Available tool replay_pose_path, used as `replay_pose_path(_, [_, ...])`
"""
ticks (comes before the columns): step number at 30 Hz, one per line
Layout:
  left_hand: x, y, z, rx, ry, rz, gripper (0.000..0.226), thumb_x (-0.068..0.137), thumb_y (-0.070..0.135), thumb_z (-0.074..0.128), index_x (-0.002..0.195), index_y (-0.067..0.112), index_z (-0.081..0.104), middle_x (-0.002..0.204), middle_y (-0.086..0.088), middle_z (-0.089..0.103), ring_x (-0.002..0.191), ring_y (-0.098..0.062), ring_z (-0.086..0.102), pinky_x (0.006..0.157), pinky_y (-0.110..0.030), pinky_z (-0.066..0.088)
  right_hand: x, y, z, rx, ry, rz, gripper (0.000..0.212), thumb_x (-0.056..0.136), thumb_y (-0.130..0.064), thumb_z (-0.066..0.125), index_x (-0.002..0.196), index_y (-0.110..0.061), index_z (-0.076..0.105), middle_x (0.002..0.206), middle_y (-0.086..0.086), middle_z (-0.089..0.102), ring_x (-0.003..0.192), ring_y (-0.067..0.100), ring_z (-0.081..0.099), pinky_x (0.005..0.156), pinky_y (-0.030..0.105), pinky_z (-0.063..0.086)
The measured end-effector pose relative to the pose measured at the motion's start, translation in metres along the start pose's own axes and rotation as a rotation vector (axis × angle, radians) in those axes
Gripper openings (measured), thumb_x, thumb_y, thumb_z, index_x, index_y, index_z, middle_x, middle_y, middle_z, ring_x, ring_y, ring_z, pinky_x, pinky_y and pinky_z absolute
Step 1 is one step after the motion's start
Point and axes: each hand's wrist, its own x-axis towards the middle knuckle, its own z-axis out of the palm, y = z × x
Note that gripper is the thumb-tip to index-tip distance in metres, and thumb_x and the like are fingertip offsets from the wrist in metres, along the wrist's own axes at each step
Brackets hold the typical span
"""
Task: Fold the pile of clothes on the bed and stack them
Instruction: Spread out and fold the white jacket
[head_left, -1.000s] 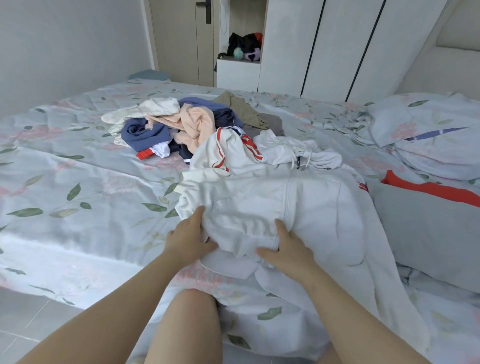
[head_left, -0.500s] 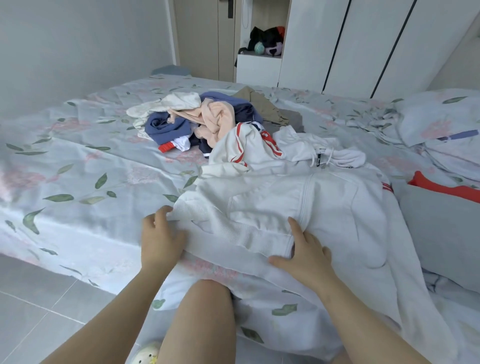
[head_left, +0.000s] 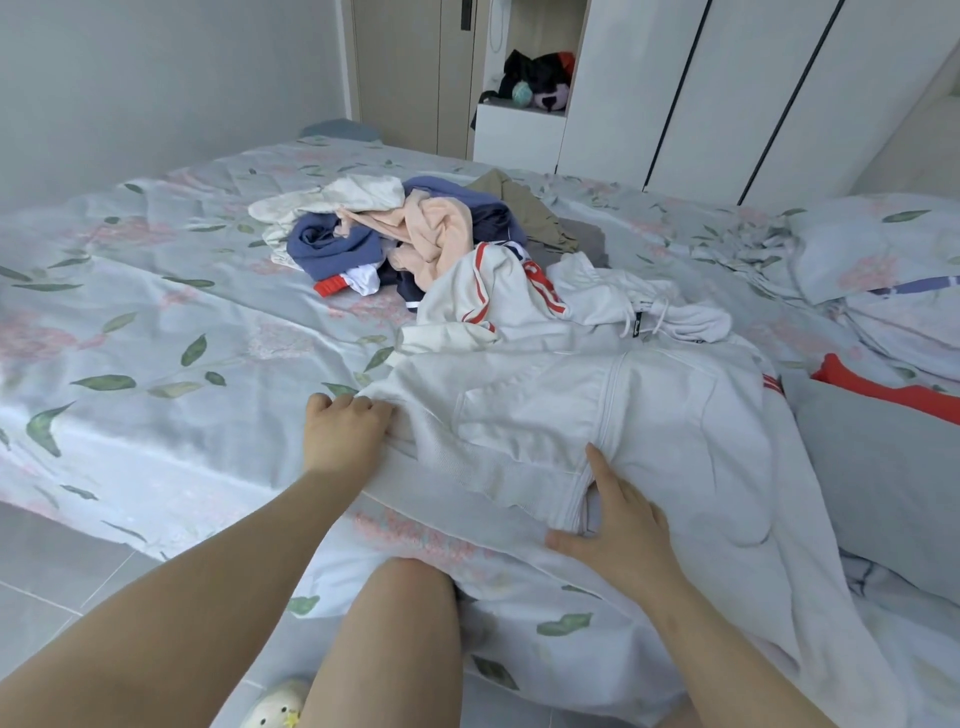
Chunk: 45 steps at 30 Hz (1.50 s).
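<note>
A bare knee is showing nearest, at the edge of the bed (head_left: 156, 374). Just beyond it, the right hand (head_left: 618, 519) is lying flat with fingers spread, its grip released, pressing the hem of a white zip jacket (head_left: 649, 415) beside the zipper. Left of that grip, the left hand (head_left: 345, 431) is curling its fingers over the jacket's hem corner, grasping it. The jacket is lying spread on the bed, and its side right of the flat hand seems to be trailing over the edge. That overhang could drag the jacket floorward if the pressing hand lifts. Beyond both grips, the pile of clothes (head_left: 405, 234) is overlapping the jacket's far end, so a pull may snag it.
</note>
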Motion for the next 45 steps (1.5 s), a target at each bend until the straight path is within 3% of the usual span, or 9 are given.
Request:
replay_pose_path(4, [-0.006,-0.015,-0.017,-0.619,0.185,-0.493,0.021,0.093,0.008,0.046,0.104,0.005,0.063,0.095,-0.017,0.064,0.090,-0.034,0.059,0.076,-0.037,0.043,0.001,0.007,0.004,0.033,0.066,-0.017,0.113,0.070,-0.051,0.075,0.151,-0.030,0.000,0.143,-0.010,0.040,0.135,0.011,0.033,0.113,0.041,0.021])
replay_pose_path(9, [-0.029,-0.035,-0.017,-0.800,0.031,-0.882,0.027,0.087,-0.001,0.037,0.108,0.007,0.052,0.111,-0.021,0.058,0.103,-0.037,0.052,0.086,-0.044,0.046,0.000,0.018,0.006,0.054,0.110,-0.071,0.098,0.073,-0.042,0.075,0.149,-0.034,0.013,0.139,-0.011,0.046,0.131,0.011,0.041,0.110,0.039,0.030])
replay_pose_path(13, [-0.034,-0.007,-0.021,-0.479,0.117,-0.431,0.047,0.071,0.005,0.054,0.116,0.015,0.055,0.133,-0.008,0.050,0.128,-0.031,0.038,0.100,-0.051,0.032,-0.007,0.023,0.002,-0.123,0.111,-0.145,0.073,0.077,-0.046,0.067,0.142,-0.036,0.036,0.136,-0.015,0.047,0.128,0.013,0.044,0.103,0.032,0.035])
replay_pose_path(17, [-0.032,0.021,-0.015,-0.247,-0.292,0.257,0.067,0.064,0.035,0.049,0.132,0.034,0.050,0.142,0.014,0.043,0.141,-0.015,0.028,0.110,-0.058,0.017,-0.013,0.030,0.004,-0.251,0.267,-0.262,0.040,0.058,-0.030,0.069,0.096,-0.019,0.074,0.106,0.003,0.069,0.090,0.027,0.069,0.073,0.041,0.055])
replay_pose_path(20, [-0.032,0.030,-0.006,-0.196,-0.209,0.422,0.035,0.064,0.034,0.055,0.096,0.033,0.071,0.099,0.016,0.069,0.098,-0.014,0.068,0.088,-0.047,0.046,-0.013,0.034,0.001,-0.281,0.251,-0.321,0.024,0.051,-0.019,0.074,0.075,-0.015,0.073,0.087,0.003,0.072,0.074,0.025,0.070,0.059,0.035,0.057])
replay_pose_path(28, [-0.021,0.020,-0.026,-0.272,-0.173,0.472,0.019,0.065,0.031,0.037,0.056,0.020,0.050,0.046,0.003,0.049,0.046,-0.021,0.043,0.050,-0.018,0.023,-0.045,0.038,-0.054,0.184,0.093,-0.091,0.017,0.088,-0.020,0.060,0.071,-0.024,0.060,0.061,-0.012,0.055,0.055,0.006,0.046,0.056,0.017,0.036])
replay_pose_path(31, [-0.027,0.046,-0.026,-0.117,-0.264,0.543,0.034,0.057,0.033,0.043,0.090,0.031,0.054,0.080,0.007,0.059,0.073,-0.018,0.054,0.068,-0.027,0.038,-0.059,0.046,-0.058,0.200,-0.182,0.005,0.018,0.087,-0.030,0.065,0.069,-0.032,0.065,0.068,-0.013,0.065,0.068,0.002,0.057,0.069,0.018,0.043])
replay_pose_path(37, [-0.037,0.102,-0.012,-0.267,-0.186,0.705,0.058,0.060,0.035,0.037,0.117,0.034,0.047,0.109,0.008,0.064,0.103,-0.013,0.053,0.077,-0.027,0.050,-0.079,0.082,-0.059,-0.198,0.350,0.393,0.041,0.084,-0.040,0.066,0.120,-0.021,0.060,0.126,0.003,0.053,0.118,0.027,0.045,0.095,0.037,0.034])
replay_pose_path(45, [-0.030,0.118,-0.026,-0.669,-0.169,0.301,0.054,0.085,0.021,0.026,0.131,0.022,0.056,0.128,0.006,0.060,0.110,-0.017,0.059,0.079,-0.013,0.035,-0.083,0.079,-0.089,0.481,0.569,0.367,0.022,0.089,-0.005,0.053,0.106,-0.019,0.058,0.087,-0.008,0.056,0.081,0.018,0.049,0.067,0.028,0.035])
